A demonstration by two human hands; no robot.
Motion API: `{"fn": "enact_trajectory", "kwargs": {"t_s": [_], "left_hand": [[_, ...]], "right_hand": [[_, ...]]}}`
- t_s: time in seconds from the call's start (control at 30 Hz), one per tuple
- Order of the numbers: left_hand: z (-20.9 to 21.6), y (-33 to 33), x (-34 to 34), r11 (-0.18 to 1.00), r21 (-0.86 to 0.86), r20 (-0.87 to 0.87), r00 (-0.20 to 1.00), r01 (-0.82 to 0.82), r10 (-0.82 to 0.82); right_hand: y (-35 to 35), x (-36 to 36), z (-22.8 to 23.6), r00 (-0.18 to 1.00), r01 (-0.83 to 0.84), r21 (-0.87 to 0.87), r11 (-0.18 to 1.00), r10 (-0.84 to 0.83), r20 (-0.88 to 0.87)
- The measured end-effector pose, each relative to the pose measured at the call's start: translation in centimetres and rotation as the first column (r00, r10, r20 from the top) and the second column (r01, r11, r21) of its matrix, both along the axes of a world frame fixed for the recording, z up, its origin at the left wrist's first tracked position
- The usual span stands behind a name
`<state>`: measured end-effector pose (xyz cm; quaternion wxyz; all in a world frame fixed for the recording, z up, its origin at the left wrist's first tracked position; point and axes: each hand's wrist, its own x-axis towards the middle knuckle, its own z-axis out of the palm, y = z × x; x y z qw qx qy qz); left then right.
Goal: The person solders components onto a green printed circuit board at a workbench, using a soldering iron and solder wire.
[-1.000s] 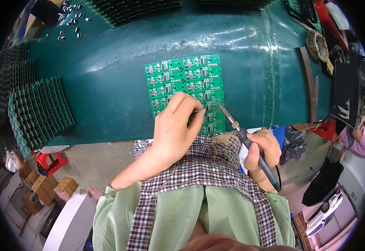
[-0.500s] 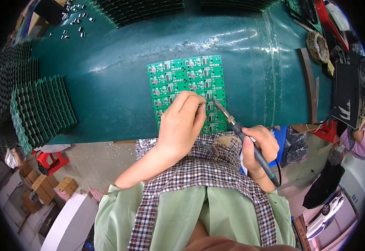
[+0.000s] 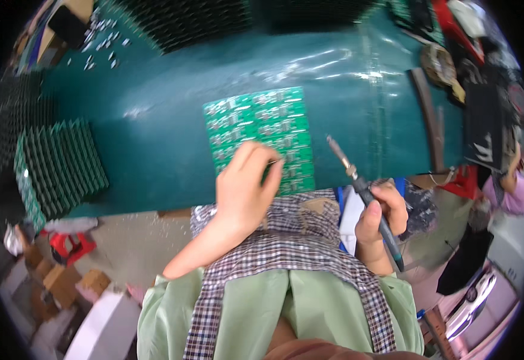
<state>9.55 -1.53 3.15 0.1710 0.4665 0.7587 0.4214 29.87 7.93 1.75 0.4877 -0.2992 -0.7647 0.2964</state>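
A green panel of printed circuit boards (image 3: 286, 123) lies flat on the table, with rows of small components on it. My left hand (image 3: 245, 183) rests over its lower left part, thumb and forefinger pinched together. Something thin shows at those fingertips, too small and blurred to name. In my right hand (image 3: 383, 213), to the right of the panel, is a soldering iron (image 3: 367, 193) with a dark handle. Its metal tip points up and to the left, apart from the panel. My left hand hides some of the boards beneath it.
Racked circuit boards (image 3: 64, 168) stand at the left, and more dark board stacks (image 3: 190, 24) line the far edge. Small metal parts (image 3: 103, 42) lie scattered at the far left. A dark bar (image 3: 428, 120) and a roundish brown object (image 3: 439, 63) sit at the right.
The soldering iron's tip has come off the panel and moved right. My left hand stays pinched over the boards. The whole view has shifted slightly.
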Motion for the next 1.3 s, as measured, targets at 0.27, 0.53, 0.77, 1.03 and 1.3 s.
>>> {"fn": "enact_trajectory", "kwargs": {"t_s": [0.27,0.53,0.77,1.03,1.3], "left_hand": [[0.4,-3.3,-0.1,0.996,-0.061,0.015,0.998,-0.058,0.059],[0.2,-3.6,0.8,0.995,0.065,0.021,0.997,-0.078,0.077],[0.1,-2.8,1.3,0.999,-0.014,0.002,0.999,-0.050,0.050],[-0.6,-1.7,0.9,0.996,-0.059,-0.014,0.998,-0.067,0.066],[-0.7,-1.4,0.8,0.998,-0.045,-0.023,0.998,-0.052,0.051]], "right_hand": [[12.2,1.7,1.6,0.872,0.470,0.253,0.846,-0.489,0.014],[12.0,1.6,0.4,0.891,0.384,0.237,0.892,-0.426,0.159],[-0.3,0.1,-0.2,0.987,-0.120,-0.333,0.935,0.077,-0.139],[-2.5,-1.0,0.9,0.972,-0.181,-0.234,0.955,0.209,0.104],[-2.5,-1.3,0.9,0.971,-0.156,-0.201,0.967,0.187,0.147]]}}
